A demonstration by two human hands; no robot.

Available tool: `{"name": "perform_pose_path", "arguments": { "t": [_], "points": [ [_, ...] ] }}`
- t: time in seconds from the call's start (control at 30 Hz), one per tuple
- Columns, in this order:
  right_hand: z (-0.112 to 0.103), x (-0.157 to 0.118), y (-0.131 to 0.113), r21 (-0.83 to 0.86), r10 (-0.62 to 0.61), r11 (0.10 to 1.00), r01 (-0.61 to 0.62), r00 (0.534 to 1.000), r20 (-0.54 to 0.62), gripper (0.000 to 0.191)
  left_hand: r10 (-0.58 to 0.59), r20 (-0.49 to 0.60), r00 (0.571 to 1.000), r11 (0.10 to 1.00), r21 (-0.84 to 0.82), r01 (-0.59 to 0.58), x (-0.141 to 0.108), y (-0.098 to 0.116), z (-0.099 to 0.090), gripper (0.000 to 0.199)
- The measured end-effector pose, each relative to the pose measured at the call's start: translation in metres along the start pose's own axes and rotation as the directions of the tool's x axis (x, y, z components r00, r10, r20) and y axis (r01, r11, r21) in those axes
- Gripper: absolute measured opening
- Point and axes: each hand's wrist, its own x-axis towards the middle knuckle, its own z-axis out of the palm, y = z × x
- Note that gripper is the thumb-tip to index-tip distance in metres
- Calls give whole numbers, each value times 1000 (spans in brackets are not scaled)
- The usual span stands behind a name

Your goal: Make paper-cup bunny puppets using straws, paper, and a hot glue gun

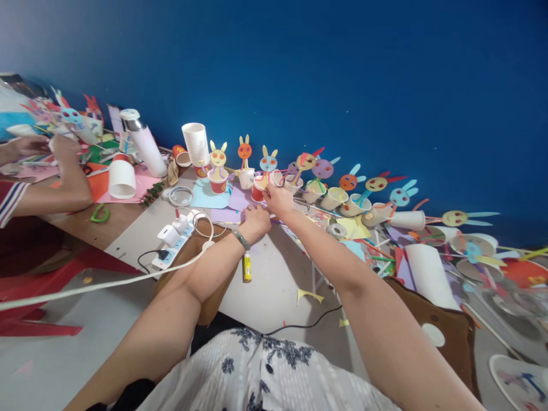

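Note:
My right hand (pixel 278 201) is closed at the rim of a red paper cup (pixel 257 188), its fingertips pressed together on the cup's right side. From that cup rises a blue paper rabbit head (pixel 268 164) with yellow ears. Just below and to the left, my left hand (pixel 256 222) rests low over purple paper (pixel 240 200) with its fingers curled; what lies under them, if anything, is hidden. To the left stand a white cup (pixel 246 178) with an orange rabbit and a red cup (pixel 218 182) with a yellow rabbit.
More rabbit cups (pixel 335 198) line the blue wall to the right. A power strip (pixel 174 245) with a white cable, a glue stick (pixel 247 268), stacked cups (pixel 196 145) and a thermos (pixel 145 145) lie or stand around. At the left, another person's arm (pixel 71 177) reaches over the table.

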Motion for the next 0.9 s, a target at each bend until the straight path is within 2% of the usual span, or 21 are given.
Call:
{"name": "perform_pose_path", "arguments": {
  "t": [0.53,0.73,0.9],
  "points": [
    [-3,20,-18,-11,-52,999,53,998,22,41,8,40,999,1000,13,-9,-6,2,-6,54],
    [-10,15,-20,-8,-63,998,63,998,-20,44,19,41,999,1000,0,-19,3,-1,3,54],
    [-29,14,-28,-4,-184,983,184,977,-108,41,47,-1,999,999,-16,-47,5,-4,15,53]
  ]
}}
